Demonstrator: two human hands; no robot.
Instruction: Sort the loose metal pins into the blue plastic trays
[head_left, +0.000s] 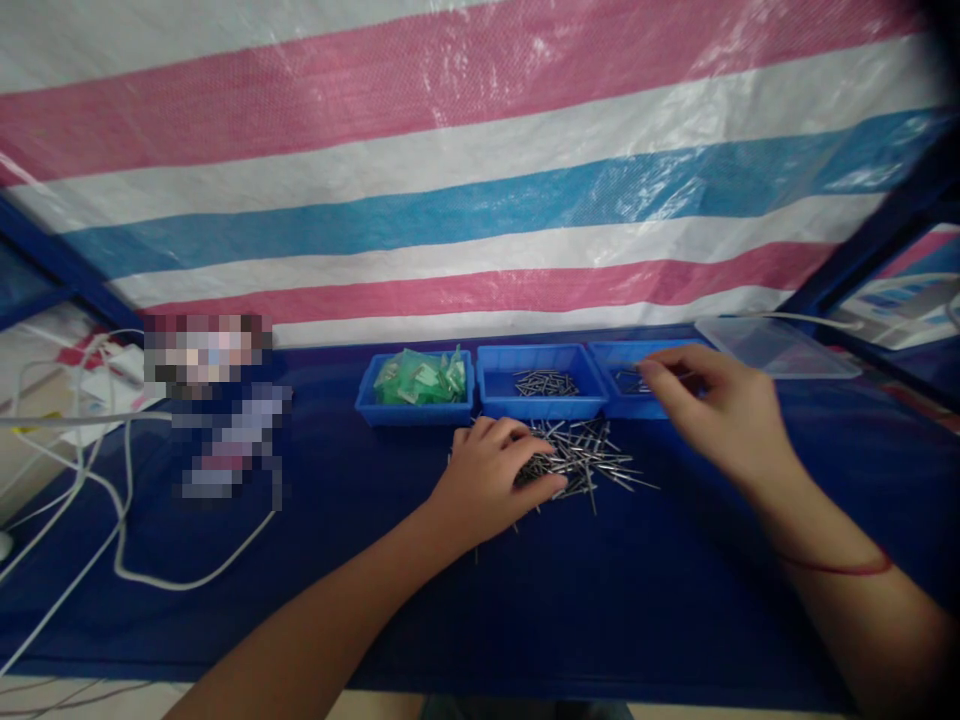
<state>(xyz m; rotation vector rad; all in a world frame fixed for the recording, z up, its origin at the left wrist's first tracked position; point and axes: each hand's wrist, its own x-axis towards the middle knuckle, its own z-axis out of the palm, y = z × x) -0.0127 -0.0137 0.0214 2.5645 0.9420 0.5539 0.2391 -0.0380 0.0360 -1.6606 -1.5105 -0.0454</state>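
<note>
A loose pile of thin silvery metal pins [592, 455], much like blind rivets, lies on the blue table. My left hand [495, 465] rests on the pile's left side, fingers spread and partly covering it. Over the right blue bin [619, 405] is my right hand [720, 400], its thumb and fingertips drawn together in a pinch; whatever is between them is hidden. A few pins show inside that bin beside the fingertips. More short pins [547, 383] lie in the middle blue bin [544, 407], just behind the pile.
Green plastic packets [420, 378] fill the left blue bin [412, 415]. A clear plastic lid [780, 348] lies at the back right. White cables [172, 583] loop over the table's left side. A striped plastic sheet [450, 220] hangs behind.
</note>
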